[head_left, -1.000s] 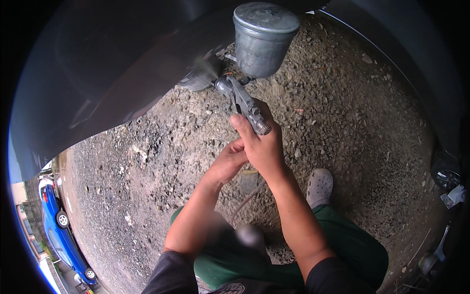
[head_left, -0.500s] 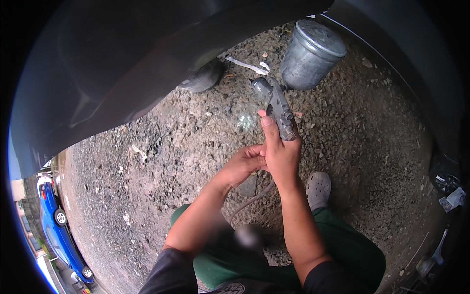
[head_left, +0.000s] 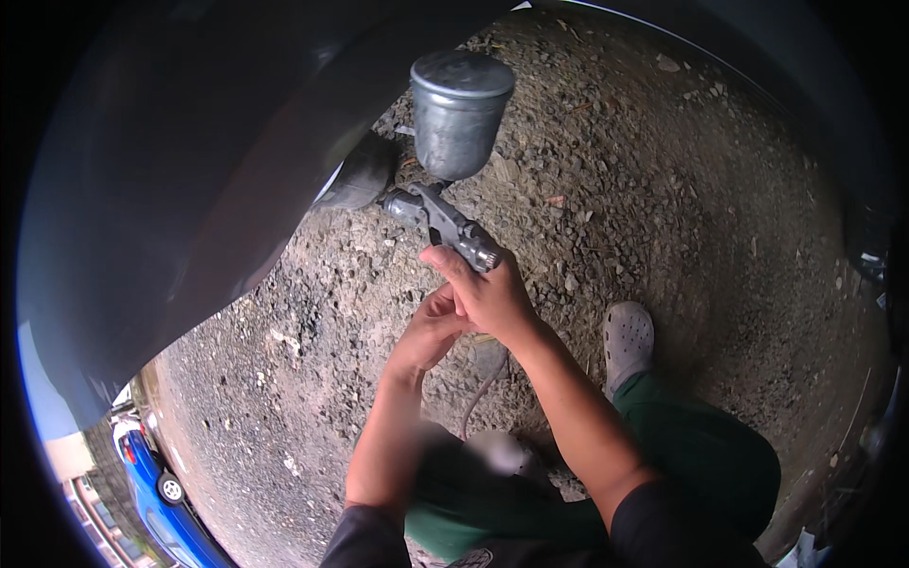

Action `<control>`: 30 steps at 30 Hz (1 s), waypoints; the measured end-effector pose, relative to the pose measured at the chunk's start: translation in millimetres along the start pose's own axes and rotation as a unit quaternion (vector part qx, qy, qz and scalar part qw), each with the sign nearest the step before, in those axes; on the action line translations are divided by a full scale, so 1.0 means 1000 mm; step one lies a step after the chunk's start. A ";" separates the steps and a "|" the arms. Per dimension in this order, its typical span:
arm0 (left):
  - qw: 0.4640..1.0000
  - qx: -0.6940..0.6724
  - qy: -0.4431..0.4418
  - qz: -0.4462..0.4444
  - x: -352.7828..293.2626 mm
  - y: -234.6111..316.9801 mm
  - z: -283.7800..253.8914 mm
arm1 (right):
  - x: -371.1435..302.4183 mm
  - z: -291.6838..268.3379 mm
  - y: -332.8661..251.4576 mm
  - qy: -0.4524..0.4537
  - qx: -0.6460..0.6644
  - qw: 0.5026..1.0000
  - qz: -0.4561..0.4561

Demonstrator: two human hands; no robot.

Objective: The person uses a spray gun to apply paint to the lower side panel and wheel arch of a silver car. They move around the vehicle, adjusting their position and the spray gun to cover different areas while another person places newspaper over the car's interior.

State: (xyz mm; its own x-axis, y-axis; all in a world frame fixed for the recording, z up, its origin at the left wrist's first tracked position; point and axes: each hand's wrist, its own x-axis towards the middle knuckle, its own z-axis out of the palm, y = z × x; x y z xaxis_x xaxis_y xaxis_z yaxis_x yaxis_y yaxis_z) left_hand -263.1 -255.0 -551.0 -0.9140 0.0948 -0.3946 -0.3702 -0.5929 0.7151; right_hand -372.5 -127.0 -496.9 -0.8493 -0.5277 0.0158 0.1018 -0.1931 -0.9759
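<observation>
A grey metal spray gun [head_left: 453, 225] is gripped in my right hand [head_left: 497, 298], its nozzle end towards the dark car panel [head_left: 189, 180]. Above the gun stands its lidded silver cup [head_left: 461, 118], joined by a short neck. My left hand [head_left: 428, 331] is closed just below, its fingertips pressed together against the right hand at the bottom of the gun's handle. What those fingers pinch is hidden. From beneath the hands a thin hose [head_left: 483, 393] runs down towards my legs.
A tyre [head_left: 365, 175] shows under the panel's edge. Gravel ground [head_left: 587, 218] spreads all round. A clog [head_left: 629, 336] is on my right foot. A blue car [head_left: 166, 497] stands at the far lower left, and another dark car surface borders the right.
The spray gun and both hands have shifted left in the picture, and the gun has tilted further left. The cup moved with it. The view itself has turned somewhat.
</observation>
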 end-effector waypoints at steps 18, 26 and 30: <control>1.000 -0.003 0.003 -0.003 0.003 -0.013 -0.002 | 0.001 -0.008 0.006 0.017 0.016 1.000 0.018; 1.000 -0.007 0.014 -0.011 0.007 -0.014 -0.001 | 0.001 -0.012 0.000 0.017 0.013 1.000 -0.014; 0.999 -0.004 0.029 -0.014 0.011 -0.009 0.012 | 0.000 -0.016 0.000 0.013 0.007 1.000 0.000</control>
State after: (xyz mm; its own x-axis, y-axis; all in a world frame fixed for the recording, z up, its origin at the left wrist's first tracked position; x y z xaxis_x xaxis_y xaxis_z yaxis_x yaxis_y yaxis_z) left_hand -271.6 -238.9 -555.0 -0.8918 0.0661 -0.4476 -0.3948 -0.5968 0.6985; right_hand -381.1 -114.1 -500.5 -0.8624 -0.5061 0.0094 0.1099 -0.2053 -0.9725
